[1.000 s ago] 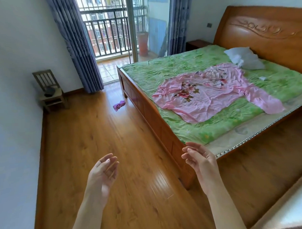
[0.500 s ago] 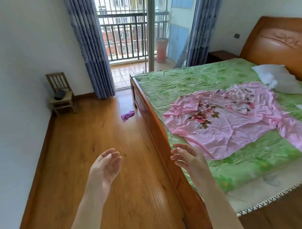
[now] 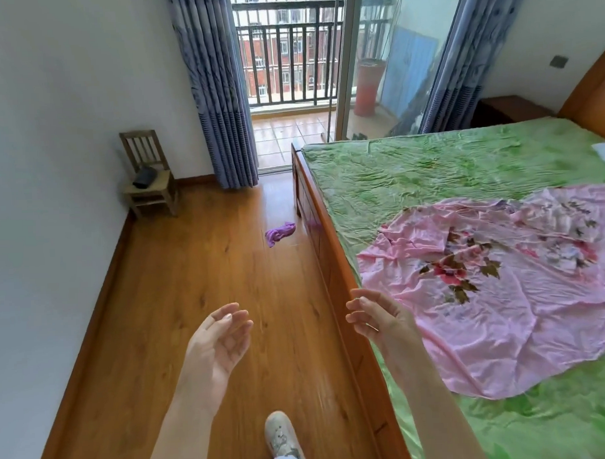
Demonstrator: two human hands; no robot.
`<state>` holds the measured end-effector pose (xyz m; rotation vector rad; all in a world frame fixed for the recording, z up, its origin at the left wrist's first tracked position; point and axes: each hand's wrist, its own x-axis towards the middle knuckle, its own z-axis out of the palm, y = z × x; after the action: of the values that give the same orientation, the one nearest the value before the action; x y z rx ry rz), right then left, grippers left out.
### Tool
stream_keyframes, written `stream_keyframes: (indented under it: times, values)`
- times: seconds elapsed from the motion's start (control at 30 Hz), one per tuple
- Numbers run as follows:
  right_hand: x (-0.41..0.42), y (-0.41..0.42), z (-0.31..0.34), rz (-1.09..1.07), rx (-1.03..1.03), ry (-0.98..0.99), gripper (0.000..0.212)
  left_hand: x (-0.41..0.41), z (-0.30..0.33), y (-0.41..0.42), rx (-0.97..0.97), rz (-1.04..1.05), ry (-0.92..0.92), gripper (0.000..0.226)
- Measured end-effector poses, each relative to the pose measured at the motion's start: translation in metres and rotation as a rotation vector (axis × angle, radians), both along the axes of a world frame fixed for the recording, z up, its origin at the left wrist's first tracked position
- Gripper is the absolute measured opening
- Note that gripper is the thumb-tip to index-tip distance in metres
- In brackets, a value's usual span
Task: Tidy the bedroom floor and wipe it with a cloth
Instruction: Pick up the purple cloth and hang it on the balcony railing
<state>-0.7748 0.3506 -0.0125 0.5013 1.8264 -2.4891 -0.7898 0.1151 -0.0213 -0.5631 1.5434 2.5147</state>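
A small purple cloth [image 3: 279, 232] lies crumpled on the wooden floor [image 3: 193, 284], close to the side rail of the bed [image 3: 324, 249] and far ahead of me. My left hand [image 3: 217, 342] hovers over the floor with relaxed fingers and holds nothing. My right hand [image 3: 378, 316] hangs over the bed's edge, fingers loosely bent, also empty. Both hands are well short of the cloth.
A green bedspread carries a pink flowered garment [image 3: 495, 284]. A little wooden chair [image 3: 148, 173] with a dark object stands in the left corner. Blue curtains [image 3: 217, 95] frame an open balcony door [image 3: 289, 75]. My shoe [image 3: 281, 436] is on the floor below.
I have walked forward along the bed's left side; the purple cloth, chair and balcony door are nearer. Both hands stay raised and empty.
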Motion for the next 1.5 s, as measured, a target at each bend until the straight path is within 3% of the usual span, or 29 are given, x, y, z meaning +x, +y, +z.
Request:
stream_keyframes:
  times: [0.33, 0.6, 1.1, 1.5]
  values:
    - [-0.205, -0.026, 0.004, -0.021, -0.048, 0.015, 0.017, -0.206, 0.015, -0.018, -0.045, -0.02, 0.066, 0.015]
    - [-0.319, -0.035, -0.001, -0.089, -0.052, -0.025, 0.019, -0.324, 0.014, -0.026, -0.055, -0.057, 0.037, 0.015]
    - [-0.579, 0.012, 0.008, -0.018, 0.004, -0.028, 0.021, -0.573, 0.008, 0.016, -0.108, 0.012, 0.024, 0.014]
    - [-0.744, 0.029, -0.013, 0.041, 0.075, -0.142, 0.021, -0.71, -0.027, 0.019, -0.118, 0.076, -0.063, 0.018]
